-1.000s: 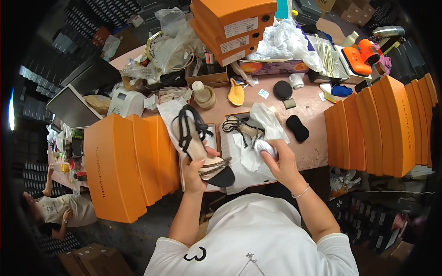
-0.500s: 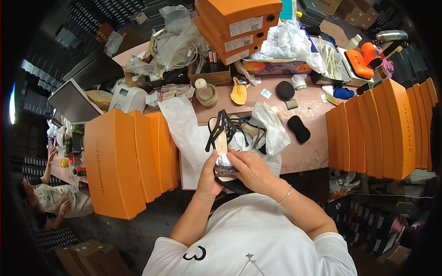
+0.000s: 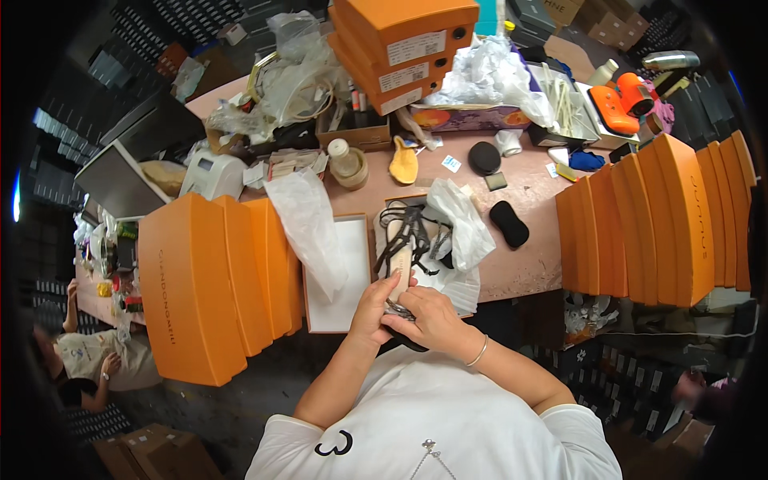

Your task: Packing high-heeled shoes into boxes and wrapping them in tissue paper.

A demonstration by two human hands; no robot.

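A black strappy sandal (image 3: 398,254) with a beige insole is held in front of my body, its straps pointing away from me. My left hand (image 3: 373,310) is closed on its near left side, the thumb lying on the insole. Closed on the near right side is my right hand (image 3: 436,317), its fingers at a dark glittery strap. The sandal's near end is partly hidden by my hands. Just beyond, a second strappy sandal (image 3: 440,242) lies beside crumpled white tissue paper (image 3: 464,224). Left of the sandal lies a shallow box part (image 3: 328,306), white inside with an orange edge.
Orange shoeboxes stand in rows at left (image 3: 192,288) and right (image 3: 680,224); more boxes (image 3: 416,36) are stacked at the back. A black oval pad (image 3: 509,224), a yellow cloth (image 3: 404,162) and a pump bottle (image 3: 344,160) lie beyond my hands. Another person (image 3: 100,360) is at far left.
The white wad that showed on the sandal is out of sight. Both hands have come slightly nearer my body, with the thumb of my left hand now on the insole.
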